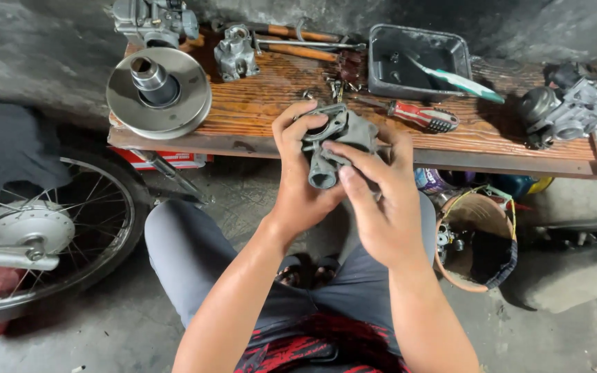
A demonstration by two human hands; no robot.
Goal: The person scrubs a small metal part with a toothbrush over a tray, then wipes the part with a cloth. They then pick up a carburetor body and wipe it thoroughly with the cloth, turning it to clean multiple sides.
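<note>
Both hands turn a grey casting over, just ahead of the surface (257, 114): an inspection step, by the look of it.
Left hand (298, 173) and right hand (381, 207) clasp the casting (333, 148) at centre; the next move likely needs a firm grip. At 4 o'clock, bucket (475, 242) of small parts; at 1 o'clock, dark tray (419, 62) with a toothbrush (454, 79).

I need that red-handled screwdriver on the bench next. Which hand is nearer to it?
Right. The right hand is just below-left of the red-handled screwdriver; the left hand sits farther left, gripping the grey metal part.
</note>
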